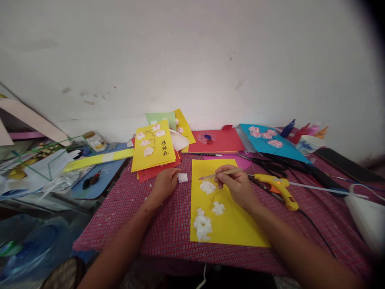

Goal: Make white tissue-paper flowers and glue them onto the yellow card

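Note:
On the left of the yellow sheet (240, 228), my left hand (165, 184) pinches a small white paper square (182, 178) just above the checked tablecloth. My right hand (234, 182) is closed around a slim, light wooden stick (207, 176), its pointed end toward the left. That end hovers over or touches the sheet near a crumpled white paper flower (207, 187); I cannot tell which. Lower down are a smaller white flower (218, 208) and a larger white cluster (202, 225). Thin curved lines are drawn on the sheet, partly hidden by my right hand.
A yellow glue gun (278, 184) lies right of the sheet, its cord trailing forward. Behind it are black scissors (267, 164) and a blue flower card (264, 140). Finished yellow cards (152, 146) lean at the back left. A patterned cup (308, 144) stands near paint bottles (288, 128).

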A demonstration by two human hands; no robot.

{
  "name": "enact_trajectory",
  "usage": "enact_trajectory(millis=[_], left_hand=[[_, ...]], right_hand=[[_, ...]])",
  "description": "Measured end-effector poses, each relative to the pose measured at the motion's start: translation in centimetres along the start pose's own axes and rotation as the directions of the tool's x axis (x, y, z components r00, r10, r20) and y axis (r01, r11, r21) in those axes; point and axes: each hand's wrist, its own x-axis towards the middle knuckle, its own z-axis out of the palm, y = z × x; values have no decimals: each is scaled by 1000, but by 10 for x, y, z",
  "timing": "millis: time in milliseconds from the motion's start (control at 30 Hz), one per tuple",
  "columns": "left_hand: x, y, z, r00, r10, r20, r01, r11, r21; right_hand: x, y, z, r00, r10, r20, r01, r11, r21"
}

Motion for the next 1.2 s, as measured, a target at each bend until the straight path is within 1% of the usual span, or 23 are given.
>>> enact_trajectory(millis=[133,200,267,333,367,433,467,533,633,700,767,1000,1200], left_hand=[[0,3,-3,991,-64,-121,45,987,-157],[0,5,-5,976,-133,-170,88,964,-252],[1,6,-5,958,-231,-168,152,910,-386],[2,8,-4,938,-336,-90,230,793,-565],[2,10,-3,926,-376,-30,268,711,-651],[1,15,0,906,-415,85,321,540,-778],[0,18,2,899,-418,131,335,464,-820],[-2,24,6,891,-407,201,353,343,-870],[-5,30,10,882,-384,275,376,219,-900],[-7,31,11,879,-362,310,391,177,-903],[-8,32,11,880,-342,330,400,155,-903],[-9,37,8,886,-308,346,398,128,-908],[-10,40,6,884,-306,353,390,67,-918]], right_hand=[[0,-3,1,1000,15,6,-15,1000,-7],[-1,-4,2,999,31,13,-31,999,-16],[-1,-5,3,999,45,26,-44,999,-20],[-2,-5,4,998,51,43,-50,998,-25],[-2,-5,5,997,53,51,-51,998,-26],[-3,-4,6,996,59,72,-58,998,-19],[-4,-4,6,994,63,84,-62,998,-15],[-5,-2,7,991,72,113,-72,997,-9],[-5,2,8,986,84,141,-82,996,-21],[-5,4,9,985,90,147,-87,996,-30],[-5,5,9,985,92,146,-88,995,-38],[-5,4,10,984,98,151,-90,994,-57],[-4,5,10,987,95,127,-88,994,-56]])
